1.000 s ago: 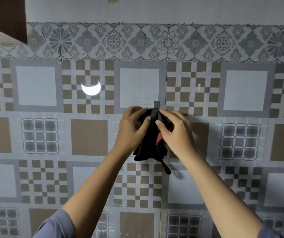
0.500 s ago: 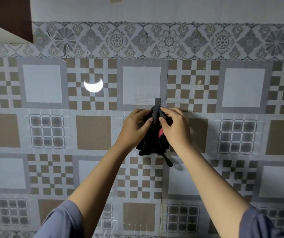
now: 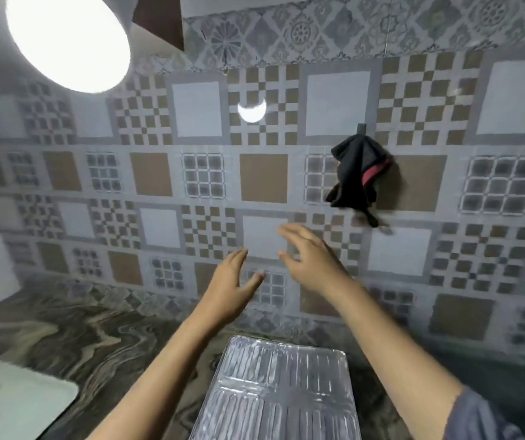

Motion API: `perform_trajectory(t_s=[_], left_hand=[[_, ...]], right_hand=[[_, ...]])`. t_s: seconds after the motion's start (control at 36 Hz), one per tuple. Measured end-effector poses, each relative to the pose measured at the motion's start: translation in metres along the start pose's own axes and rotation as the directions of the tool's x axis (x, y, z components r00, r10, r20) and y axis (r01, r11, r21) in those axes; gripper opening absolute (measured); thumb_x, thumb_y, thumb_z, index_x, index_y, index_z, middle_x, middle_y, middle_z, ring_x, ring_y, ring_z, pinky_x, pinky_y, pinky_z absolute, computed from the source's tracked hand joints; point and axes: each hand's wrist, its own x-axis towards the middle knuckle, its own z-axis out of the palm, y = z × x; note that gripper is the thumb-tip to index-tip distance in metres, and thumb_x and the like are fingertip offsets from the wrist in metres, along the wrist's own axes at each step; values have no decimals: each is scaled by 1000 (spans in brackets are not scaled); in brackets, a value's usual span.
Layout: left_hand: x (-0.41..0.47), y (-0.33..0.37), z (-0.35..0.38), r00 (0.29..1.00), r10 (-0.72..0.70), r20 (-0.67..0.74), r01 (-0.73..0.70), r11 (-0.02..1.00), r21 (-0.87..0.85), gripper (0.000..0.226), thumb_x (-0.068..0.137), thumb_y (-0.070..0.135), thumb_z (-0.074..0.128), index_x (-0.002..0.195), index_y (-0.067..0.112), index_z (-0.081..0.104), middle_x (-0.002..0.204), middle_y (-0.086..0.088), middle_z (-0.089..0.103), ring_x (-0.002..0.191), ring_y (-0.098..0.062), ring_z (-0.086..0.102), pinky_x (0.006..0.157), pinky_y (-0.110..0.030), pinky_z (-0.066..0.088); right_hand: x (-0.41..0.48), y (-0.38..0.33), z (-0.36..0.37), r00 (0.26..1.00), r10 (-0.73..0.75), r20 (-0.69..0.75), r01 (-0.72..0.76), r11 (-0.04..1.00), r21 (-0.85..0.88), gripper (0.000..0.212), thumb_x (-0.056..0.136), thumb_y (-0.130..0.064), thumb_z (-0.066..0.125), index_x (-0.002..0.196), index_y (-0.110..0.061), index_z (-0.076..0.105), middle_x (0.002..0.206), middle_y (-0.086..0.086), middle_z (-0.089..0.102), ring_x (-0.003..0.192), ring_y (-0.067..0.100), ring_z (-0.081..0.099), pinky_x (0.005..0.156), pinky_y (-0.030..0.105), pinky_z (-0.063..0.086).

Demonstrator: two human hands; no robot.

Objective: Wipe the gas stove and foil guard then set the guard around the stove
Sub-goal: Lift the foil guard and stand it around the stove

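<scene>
A black cloth with a red edge [image 3: 354,176] hangs from a small grey hook [image 3: 362,128] on the tiled wall, upper right of centre. The silver foil guard [image 3: 278,392] lies flat and folded on the marbled countertop, low in the middle. My left hand [image 3: 234,287] and my right hand [image 3: 310,257] hover side by side in front of the wall, below and left of the cloth and above the foil guard. Both are empty with fingers spread. The gas stove is out of view.
A pale tray or board [image 3: 16,398] sits at the lower left on the dark marbled countertop [image 3: 89,331]. A bright round lamp [image 3: 67,39] glares at the upper left. A dark cabinet corner [image 3: 159,20] juts out beside it.
Both hands have let go of the cloth, which now hangs on the hook alone, and dropped down and left. The view has tilted down, showing the countertop and foil guard.
</scene>
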Motion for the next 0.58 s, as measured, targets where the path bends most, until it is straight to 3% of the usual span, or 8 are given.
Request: perform_trajectory(t_s=[0.19,0.33,0.5,0.58], left_hand=[[-128,-105,24,953,-291,79,282,954,105,62,90,30,55,140,2,31,149,-14,32,140,-23,28,115,-27,17],[-209,-151,48,885,-441,149,421,894,151,63,84,41,53,134,4,42,138,-14,46,130,-28,40,109,-33,29],[-275,-172,70,824,-536,183,501,840,207,67,85,36,60,140,11,32,140,-11,40,130,-26,36,107,-29,24],[-291,-173,75,830,-536,152,512,842,172,66,84,38,60,140,18,31,141,-3,38,130,-23,32,107,-33,28]], right_hand=[[-84,-18,136,917,-15,399,-3,999,45,54,94,-30,48,144,-24,29,152,-5,26,140,15,23,113,31,21],[-131,-27,208,763,-78,642,65,997,43,58,93,-29,52,145,-21,28,153,-1,26,140,18,25,114,33,24],[-159,-38,260,583,-170,794,205,977,58,57,92,-21,52,144,-13,30,153,6,26,139,21,27,110,24,19],[-161,-34,277,514,-159,843,274,962,14,62,91,-26,55,146,-21,25,156,0,19,140,18,24,111,30,24]])
